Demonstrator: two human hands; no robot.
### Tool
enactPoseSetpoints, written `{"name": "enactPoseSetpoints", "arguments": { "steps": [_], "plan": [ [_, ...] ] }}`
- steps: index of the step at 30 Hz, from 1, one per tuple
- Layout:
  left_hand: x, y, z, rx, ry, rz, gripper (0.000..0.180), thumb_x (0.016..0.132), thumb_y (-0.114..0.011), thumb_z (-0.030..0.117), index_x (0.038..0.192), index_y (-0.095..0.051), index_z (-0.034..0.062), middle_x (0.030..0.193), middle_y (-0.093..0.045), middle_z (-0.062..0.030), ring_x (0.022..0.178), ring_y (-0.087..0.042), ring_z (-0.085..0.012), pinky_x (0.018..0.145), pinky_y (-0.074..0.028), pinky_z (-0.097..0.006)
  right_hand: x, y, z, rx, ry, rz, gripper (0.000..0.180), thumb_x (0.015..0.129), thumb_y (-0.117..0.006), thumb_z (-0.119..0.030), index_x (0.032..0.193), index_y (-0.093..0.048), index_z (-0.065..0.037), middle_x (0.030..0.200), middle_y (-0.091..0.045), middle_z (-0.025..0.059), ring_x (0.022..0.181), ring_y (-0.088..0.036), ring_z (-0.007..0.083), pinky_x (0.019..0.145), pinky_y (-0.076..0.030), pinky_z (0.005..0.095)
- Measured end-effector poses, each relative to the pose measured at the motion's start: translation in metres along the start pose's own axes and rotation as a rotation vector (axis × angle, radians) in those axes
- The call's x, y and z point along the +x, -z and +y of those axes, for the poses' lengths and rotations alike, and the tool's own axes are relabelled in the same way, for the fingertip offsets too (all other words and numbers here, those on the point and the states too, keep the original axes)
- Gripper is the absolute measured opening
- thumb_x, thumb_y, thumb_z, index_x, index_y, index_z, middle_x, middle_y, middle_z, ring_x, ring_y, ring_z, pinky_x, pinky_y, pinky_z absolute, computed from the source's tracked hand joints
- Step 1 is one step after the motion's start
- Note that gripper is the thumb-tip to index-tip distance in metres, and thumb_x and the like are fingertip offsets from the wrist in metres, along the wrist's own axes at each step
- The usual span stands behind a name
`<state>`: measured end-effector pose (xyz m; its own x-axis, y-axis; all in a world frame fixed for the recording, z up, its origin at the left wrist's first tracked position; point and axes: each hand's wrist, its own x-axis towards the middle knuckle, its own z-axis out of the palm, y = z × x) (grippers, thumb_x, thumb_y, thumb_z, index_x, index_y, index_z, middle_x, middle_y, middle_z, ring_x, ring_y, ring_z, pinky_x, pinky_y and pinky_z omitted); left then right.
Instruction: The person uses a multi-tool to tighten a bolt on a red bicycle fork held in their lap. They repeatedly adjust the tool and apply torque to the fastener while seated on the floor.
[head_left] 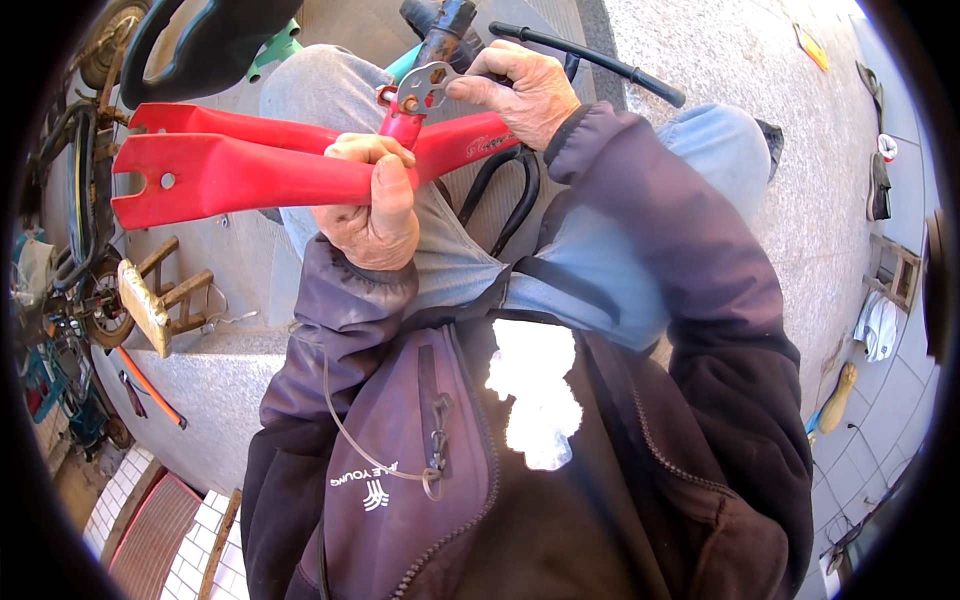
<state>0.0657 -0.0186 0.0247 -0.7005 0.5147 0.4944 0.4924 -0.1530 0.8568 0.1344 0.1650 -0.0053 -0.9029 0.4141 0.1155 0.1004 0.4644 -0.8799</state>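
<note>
My left hand (372, 205) is wrapped round the lower prong of a red fork (240, 175), whose two slotted ends point left. It looks like the front fork of a small bicycle. Between the thumb and fingers of my right hand (525, 95) is a flat silver multi-hole wrench (428, 88). The wrench lies against a bolt (388, 96) at the red collar; I cannot tell whether it fits round the bolt head. A dark, worn tube (447, 35) rises beyond the wrench. A black bar (600, 68) extends to the right behind my right hand.
A small wooden stool (150, 300) stands at left, near an orange-handled tool (155, 390) on the floor. Parked cycles (85, 200) line the left edge. A black moulded plastic part (210, 50) sits at upper left. Shoes (879, 188) and a brush (838, 398) lie at right.
</note>
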Motion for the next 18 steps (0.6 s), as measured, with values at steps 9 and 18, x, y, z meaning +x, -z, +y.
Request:
{"name": "enactPoseSetpoints", "arguments": {
  "steps": [9,18],
  "plan": [
    [0.008,-0.005,0.004,-0.003,0.029,0.026,0.023,0.092,-0.050,0.022,0.080,-0.052,0.0017,0.074,-0.060,-0.0098,0.071,-0.055,-0.0172,0.074,-0.043,-0.032,-0.021,-0.033,0.007,0.413,-0.299,0.082,0.038,0.081,-0.073,-0.040,0.082,-0.068,-0.003,0.067,-0.060,0.0055,0.065,-0.056,0.0121,0.063,-0.046,0.0305],
    [0.003,0.002,-0.003,-0.100,0.050,0.002,0.014,0.083,-0.067,0.007,0.075,-0.059,-0.0001,0.072,-0.058,-0.0055,0.063,-0.051,-0.0113,0.060,-0.040,-0.025,-0.022,-0.024,0.005,0.561,-0.332,0.060,0.026,0.085,-0.071,-0.029,0.085,-0.068,-0.003,0.070,-0.061,0.0002,0.061,-0.054,0.0068,0.057,-0.045,0.0228]
  ]
}}
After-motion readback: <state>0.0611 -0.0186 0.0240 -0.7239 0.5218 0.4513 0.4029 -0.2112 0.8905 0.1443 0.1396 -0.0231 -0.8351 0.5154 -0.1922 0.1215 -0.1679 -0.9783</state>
